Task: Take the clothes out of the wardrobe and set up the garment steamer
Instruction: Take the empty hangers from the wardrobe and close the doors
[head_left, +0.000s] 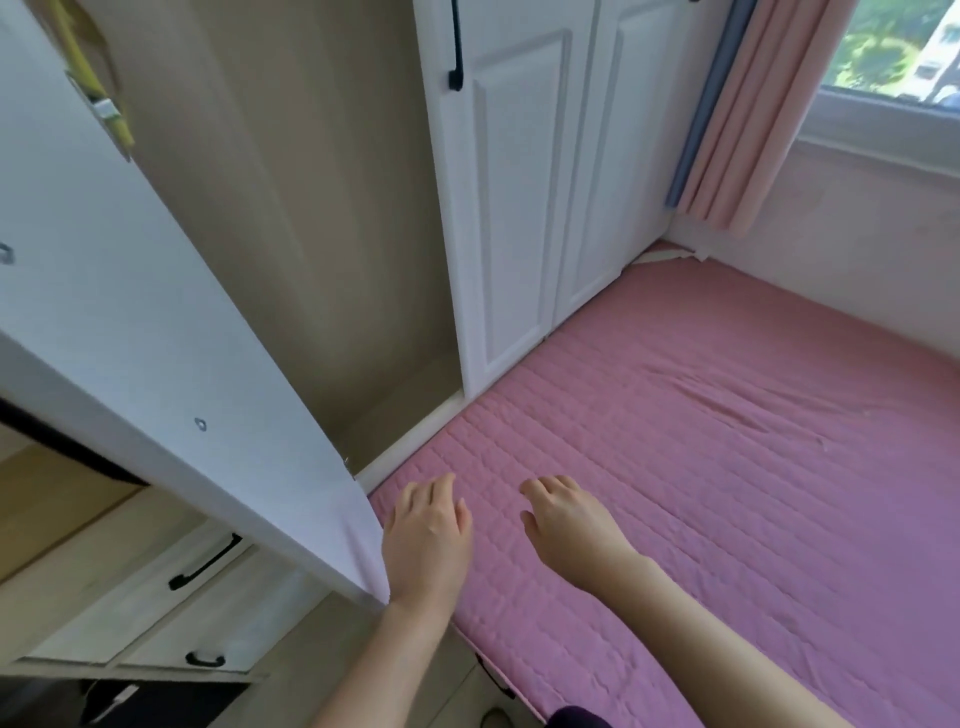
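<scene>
Both hands empty: left hand and right hand hover loose-fingered over the near pink mattress. Wardrobe door swung open at left; compartment shows no clothes. Steamer not visible.

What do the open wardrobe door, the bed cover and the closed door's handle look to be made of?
Open wardrobe door: probably white laminated or painted board, smooth and matte, with small metal fittings showing.
Bed cover: pink quilted fabric; stitched lines and creases.
Closed door's handle: black bar, likely metal; can't confirm.
</scene>
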